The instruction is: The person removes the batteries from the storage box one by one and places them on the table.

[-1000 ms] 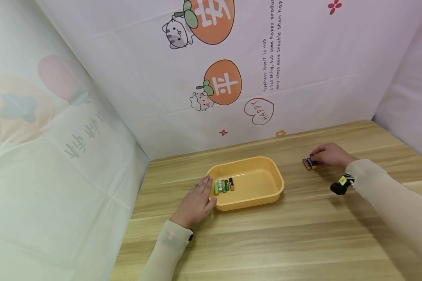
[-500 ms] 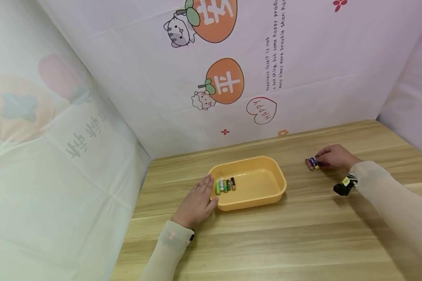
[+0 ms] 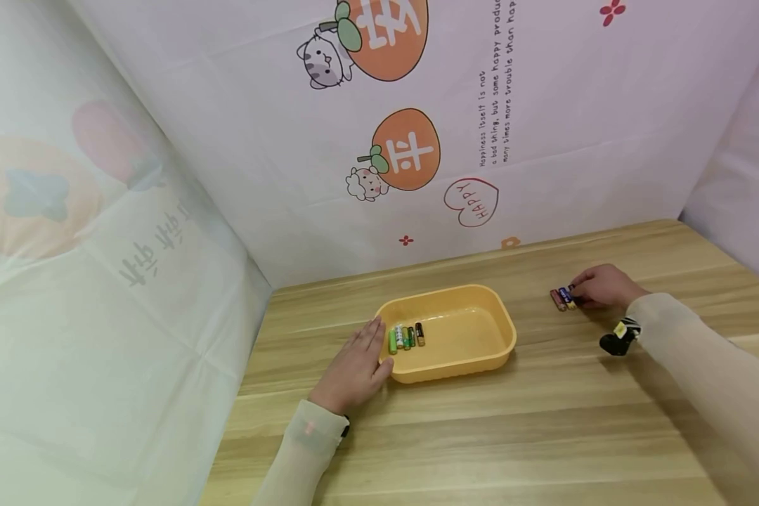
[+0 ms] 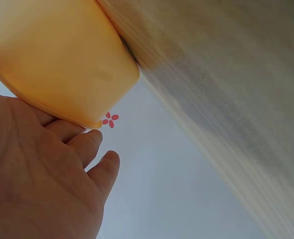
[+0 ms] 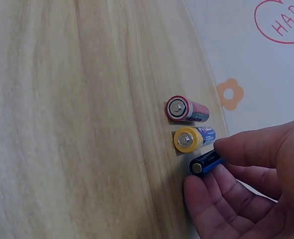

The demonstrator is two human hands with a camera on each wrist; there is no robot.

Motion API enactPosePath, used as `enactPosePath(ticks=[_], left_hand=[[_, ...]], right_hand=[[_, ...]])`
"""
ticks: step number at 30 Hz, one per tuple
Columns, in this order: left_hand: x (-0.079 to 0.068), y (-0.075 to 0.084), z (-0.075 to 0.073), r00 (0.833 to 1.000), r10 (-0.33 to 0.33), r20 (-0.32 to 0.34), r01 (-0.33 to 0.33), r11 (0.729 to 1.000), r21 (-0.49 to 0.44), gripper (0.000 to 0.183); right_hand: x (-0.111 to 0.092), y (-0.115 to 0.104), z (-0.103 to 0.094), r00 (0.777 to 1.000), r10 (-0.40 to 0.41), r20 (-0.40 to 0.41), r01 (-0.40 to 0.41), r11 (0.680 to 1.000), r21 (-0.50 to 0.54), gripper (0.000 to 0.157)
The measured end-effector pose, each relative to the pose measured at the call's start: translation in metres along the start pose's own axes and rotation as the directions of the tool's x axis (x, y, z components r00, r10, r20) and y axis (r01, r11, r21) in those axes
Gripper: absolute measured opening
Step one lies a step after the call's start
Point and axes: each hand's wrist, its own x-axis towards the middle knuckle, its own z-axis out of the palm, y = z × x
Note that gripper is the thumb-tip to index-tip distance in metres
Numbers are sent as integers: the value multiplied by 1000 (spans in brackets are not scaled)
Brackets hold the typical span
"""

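My left hand (image 3: 351,369) lies along the left end of a yellow plastic basin (image 3: 458,367), fingers fairly straight against its rim. The left wrist view shows the palm and the fingers at the basin's edge (image 4: 62,118). Several batteries stand in a row inside the basin's left part, a light green one (image 3: 393,342) outermost and a black-and-gold one (image 3: 420,334) innermost. Over to the right, my right hand (image 3: 604,285) pinches a black-and-blue battery (image 5: 206,162) between thumb and fingers. Beside it on the table lie a blue-and-yellow battery (image 5: 195,139) and a red one (image 5: 187,109).
The wood-grain table (image 3: 481,436) meets a printed white cloth (image 3: 303,232) along its back edge. More cloth hangs at the left (image 3: 101,365) and right sides. A black wrist strap piece (image 3: 616,340) hangs under the right wrist.
Hands, basin and batteries shift slightly right in the view together, as the head view moves. The right hand has drawn slightly away from the blue-and-yellow battery; the left hand stays at the basin.
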Motion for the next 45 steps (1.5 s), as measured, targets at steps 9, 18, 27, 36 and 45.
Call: enactPosePath(ticks=[9, 18, 27, 36, 45], left_hand=[[0, 1, -1, 1000, -6, 10, 6, 1000, -6, 67], [-2, 1, 0, 1000, 13, 11, -13, 1000, -6, 66], [-2, 0, 1, 1000, 13, 6, -13, 1000, 3, 66], [-1, 0, 0, 1000, 20, -5, -20, 1000, 0, 66], [-1, 1, -1, 1000, 10, 1, -10, 1000, 7, 66]], right_hand=[[-1, -4, -3, 1000, 15, 4, -15, 998, -54, 38], [1, 5, 0, 1000, 13, 16, -11, 995, -98, 37], [6, 10, 2, 1000, -21, 3, 21, 992, -126, 39], [7, 7, 2, 1000, -27, -3, 27, 990, -137, 39], [5, 6, 2, 1000, -19, -7, 18, 994, -110, 36]])
